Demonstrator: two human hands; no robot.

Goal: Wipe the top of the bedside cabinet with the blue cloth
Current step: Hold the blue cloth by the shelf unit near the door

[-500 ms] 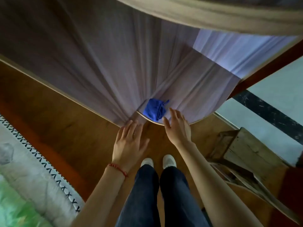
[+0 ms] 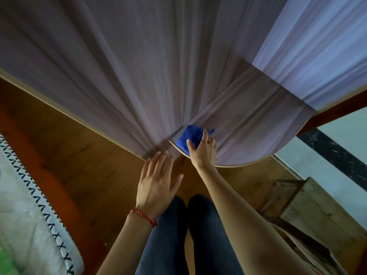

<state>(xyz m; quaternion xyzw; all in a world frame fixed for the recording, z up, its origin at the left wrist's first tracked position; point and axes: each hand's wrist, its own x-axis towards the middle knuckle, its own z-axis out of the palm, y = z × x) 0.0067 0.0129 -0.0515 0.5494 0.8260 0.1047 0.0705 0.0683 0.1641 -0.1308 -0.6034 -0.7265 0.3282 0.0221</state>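
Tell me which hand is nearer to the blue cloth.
Right. The right hand is on the blue cloth, thumb and fingers closing around it at the cabinet top's near edge. The left hand hovers open over the floor, nearer the person and apart from the cloth.

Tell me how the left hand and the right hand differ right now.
The right hand pinches the blue cloth on the cabinet top; the left hand holds nothing. The right hand's fingers curl round the cloth; the left hand's are straight and spread. The left wrist wears a red bracelet; the right is bare. Both reach forward.
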